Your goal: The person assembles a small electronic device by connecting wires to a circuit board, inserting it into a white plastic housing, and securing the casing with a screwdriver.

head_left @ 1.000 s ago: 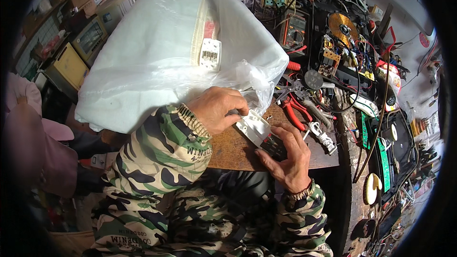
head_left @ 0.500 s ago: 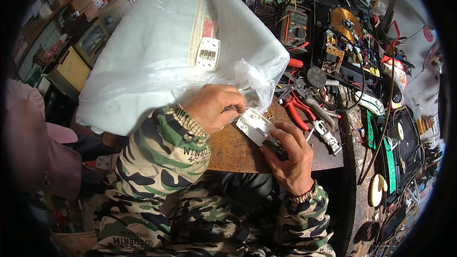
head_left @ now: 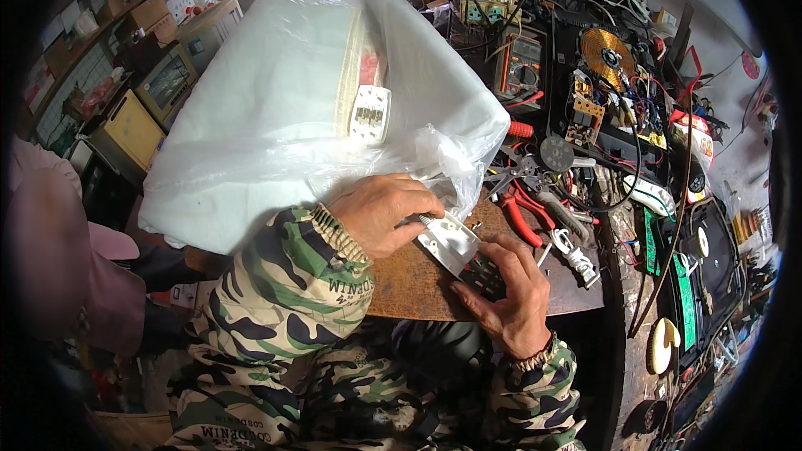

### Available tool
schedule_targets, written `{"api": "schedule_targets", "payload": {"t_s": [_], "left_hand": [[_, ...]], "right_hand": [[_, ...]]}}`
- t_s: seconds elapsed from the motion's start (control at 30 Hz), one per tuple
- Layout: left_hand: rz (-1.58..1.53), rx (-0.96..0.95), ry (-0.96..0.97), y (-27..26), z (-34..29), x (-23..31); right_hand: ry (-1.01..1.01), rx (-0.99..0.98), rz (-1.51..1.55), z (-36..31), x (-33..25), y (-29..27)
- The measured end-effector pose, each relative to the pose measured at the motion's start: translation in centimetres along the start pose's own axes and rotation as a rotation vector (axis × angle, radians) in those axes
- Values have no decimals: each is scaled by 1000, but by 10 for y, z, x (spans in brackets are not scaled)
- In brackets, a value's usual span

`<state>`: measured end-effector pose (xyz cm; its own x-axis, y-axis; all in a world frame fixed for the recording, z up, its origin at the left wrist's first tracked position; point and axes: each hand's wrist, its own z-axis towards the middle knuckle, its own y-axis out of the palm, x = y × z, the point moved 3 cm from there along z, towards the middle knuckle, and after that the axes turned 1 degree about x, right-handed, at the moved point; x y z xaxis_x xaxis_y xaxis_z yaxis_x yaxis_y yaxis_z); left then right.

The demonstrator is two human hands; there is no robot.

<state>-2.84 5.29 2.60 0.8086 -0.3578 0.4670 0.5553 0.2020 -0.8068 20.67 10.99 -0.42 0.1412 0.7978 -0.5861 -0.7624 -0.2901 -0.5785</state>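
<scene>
A shallow white plastic housing [head_left: 449, 244] lies slantwise over the near part of the wooden bench, its open side up. My right hand [head_left: 511, 288] grips its right end between thumb and fingers. At that end a dark section [head_left: 483, 276] with a bit of red shows beside the fingers. My left hand [head_left: 387, 214] is closed in a pinch at the other end, on a small ribbed grey piece [head_left: 425, 220]; the fingers hide most of it. Farther off, a white socket part [head_left: 369, 115] with metal contacts rests on a plastic-wrapped bundle [head_left: 276, 100].
Right of the housing lie red-handled pliers [head_left: 524, 219], a bundled white cord [head_left: 575, 257] and a red screwdriver handle [head_left: 520, 129]. A multimeter [head_left: 520, 67], a copper coil [head_left: 606, 50] and green circuit boards [head_left: 685, 301] crowd the right side. Someone in pink [head_left: 63, 259] is at the left.
The whole view has shifted slightly, so the bench sits lower. My left fingers have come closer around the housing's end. The right hand keeps its grip, with more of the dark section showing.
</scene>
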Motion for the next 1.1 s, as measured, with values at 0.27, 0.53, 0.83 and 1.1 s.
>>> {"api": "schedule_targets", "payload": {"t_s": [0.27,0.53,0.83,1.1], "left_hand": [[-5,46,-40,-2,0,1],[-3,-27,-114,-6,-1,0],[-86,-16,-119,1,4,-10],[2,71,-21,5,0,-9]], "right_hand": [[26,6,30,-2,1,2],[14,35,16,-2,3,3],[53,25,0,-4,6,2],[65,26,18,-2,4,1]]}}
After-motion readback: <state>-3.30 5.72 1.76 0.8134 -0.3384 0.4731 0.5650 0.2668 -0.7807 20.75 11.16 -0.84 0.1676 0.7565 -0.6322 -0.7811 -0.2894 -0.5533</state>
